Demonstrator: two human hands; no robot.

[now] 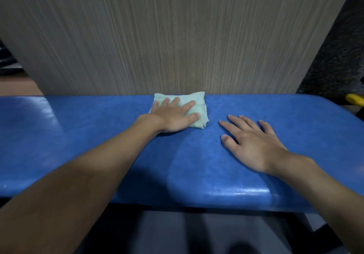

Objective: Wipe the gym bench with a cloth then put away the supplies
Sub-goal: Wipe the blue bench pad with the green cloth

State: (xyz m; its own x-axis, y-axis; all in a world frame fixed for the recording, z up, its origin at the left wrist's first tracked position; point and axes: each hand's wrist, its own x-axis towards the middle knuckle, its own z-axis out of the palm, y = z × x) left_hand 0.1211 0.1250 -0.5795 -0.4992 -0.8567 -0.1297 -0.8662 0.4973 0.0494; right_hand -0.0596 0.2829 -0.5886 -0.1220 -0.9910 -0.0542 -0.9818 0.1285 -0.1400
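A: So, where's the cloth [199, 100]?
B: Folded, at the far edge of the blue bench [98, 135]; the left hand [173, 116] presses flat on it.
A: And the right hand [250, 144]?
B: Spread flat on the bench, just beside, holding nothing.

Gym bench [78, 125] runs left to right across the view, with the panelled wall [177, 37] directly behind its far edge. Folded cloth [189, 97] on bench top at far edge, near centre. Left hand [173, 115] flat on cloth. Right hand [250, 141] flat on bench, right of cloth, nearer, not touching it.
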